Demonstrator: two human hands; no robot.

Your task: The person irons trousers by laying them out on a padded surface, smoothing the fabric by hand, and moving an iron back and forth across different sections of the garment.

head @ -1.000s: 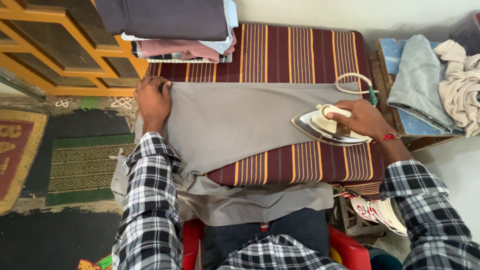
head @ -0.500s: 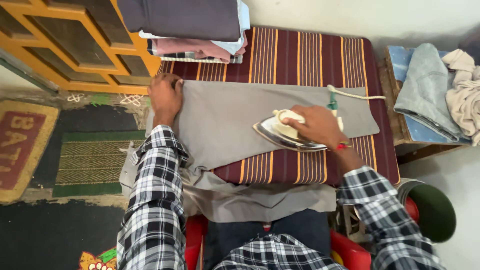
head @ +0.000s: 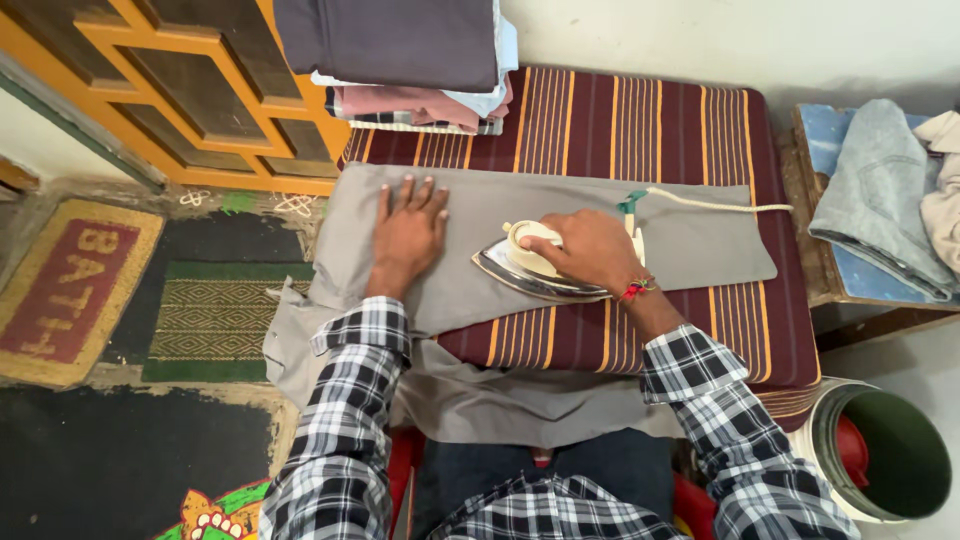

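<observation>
While pressing grey cloth (head: 560, 215): iron (head: 530, 265), both hands.

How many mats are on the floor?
2. A red mat lies at the far left, and a green mat lies beside it, next to the hanging grey cloth. More may be hidden.

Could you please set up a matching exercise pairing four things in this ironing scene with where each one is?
Things:
1. iron
2. left hand
3. folded clothes
4. bucket

Places:
A. stacked at the far end of the striped table
B. flat on the grey cloth, beside the iron
C. on the floor at lower right
D. under the right hand, on the grey cloth

Pairs: 1-D, 2-B, 3-A, 4-C
</observation>
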